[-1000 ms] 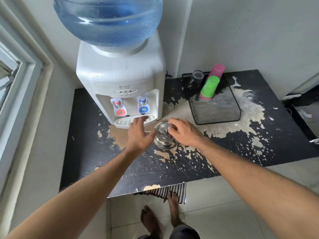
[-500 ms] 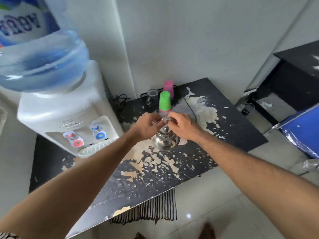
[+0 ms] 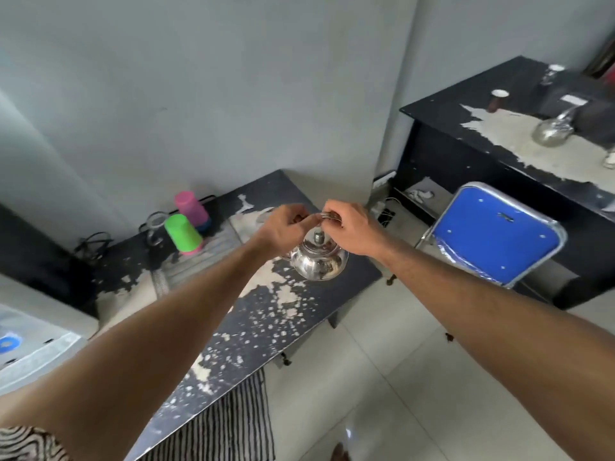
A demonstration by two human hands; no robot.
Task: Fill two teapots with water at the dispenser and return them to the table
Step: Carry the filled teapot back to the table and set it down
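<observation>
A shiny steel teapot point(image 3: 317, 261) with its lid on hangs above the right end of the worn black dispenser table point(image 3: 266, 327). My left hand point(image 3: 283, 227) and my right hand point(image 3: 349, 229) both grip its wire handle from either side. A second steel teapot point(image 3: 552, 129) stands on the higher black table point(image 3: 482, 128) at the far right. The white water dispenser point(image 3: 36, 344) shows only as a corner with a blue tap at the left edge.
A mesh tray point(image 3: 199, 261) holds an upturned green cup point(image 3: 183, 232), a pink cup point(image 3: 192, 204) and a glass. A blue folding chair point(image 3: 496, 234) stands between the two tables. A striped mat point(image 3: 219, 424) lies on the tiled floor.
The view has swung right, away from the dispenser. Both hands have lifted the teapot off the table by its handle and carried it rightward toward the table's end.
</observation>
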